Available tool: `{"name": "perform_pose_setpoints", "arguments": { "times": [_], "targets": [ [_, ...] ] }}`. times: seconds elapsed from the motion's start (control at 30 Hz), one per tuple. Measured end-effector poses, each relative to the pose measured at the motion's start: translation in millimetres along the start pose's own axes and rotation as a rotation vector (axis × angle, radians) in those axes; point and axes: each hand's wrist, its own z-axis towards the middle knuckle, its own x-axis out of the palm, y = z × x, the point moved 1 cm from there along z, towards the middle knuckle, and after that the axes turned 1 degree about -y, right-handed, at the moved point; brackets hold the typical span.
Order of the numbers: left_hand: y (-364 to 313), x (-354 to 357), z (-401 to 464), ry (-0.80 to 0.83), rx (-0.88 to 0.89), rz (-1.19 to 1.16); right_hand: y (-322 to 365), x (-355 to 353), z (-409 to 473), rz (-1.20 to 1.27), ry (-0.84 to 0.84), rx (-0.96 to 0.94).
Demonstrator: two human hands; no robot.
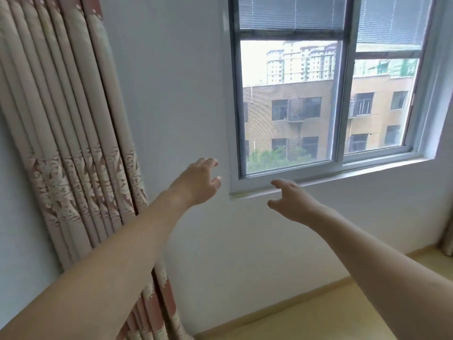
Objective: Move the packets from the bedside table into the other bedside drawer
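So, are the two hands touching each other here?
Apart. The head view shows bare white wall between the left hand and the right hand, both raised in front of the window sill and holding nothing.

Open air around both hands; wall and window ahead.

Lit brightly by daylight through window; sky blown out; soft overall, hands slightly blurred; curtain bowed by wide-angle distortion.
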Motion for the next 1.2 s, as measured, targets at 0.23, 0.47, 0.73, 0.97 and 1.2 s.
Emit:
{"name": "perform_pose_setpoints", "arguments": {
  "times": [0.23, 0.47, 0.73, 0.97, 1.2],
  "targets": [
    [-27.9, 125.3, 161.4, 0.126, 0.119, -0.046, -121.0, 1.0, 120.9, -0.061, 0.007, 0.173],
    [-91.4, 239.7, 355.6, 0.156, 0.348, -0.131, -254.8, -37.6, 253.9, -0.105, -0.123, 0.356],
    [-248.5, 372.4, 519.7, 0.255, 0.603, -0.301, -407.8, -117.1, 334.2, -0.197, -0.236, 0.643],
    [-381.3, 490.2, 621.7, 0.293, 0.811, -0.346, -558.0, -172.5, 383.1, -0.212, -0.336, 0.793],
    [-516.4, 564.1, 744.3, 0.308, 0.915, -0.369, -693.7, -255.9, 431.7, -0.197, -0.457, 0.928]
  ]
}}
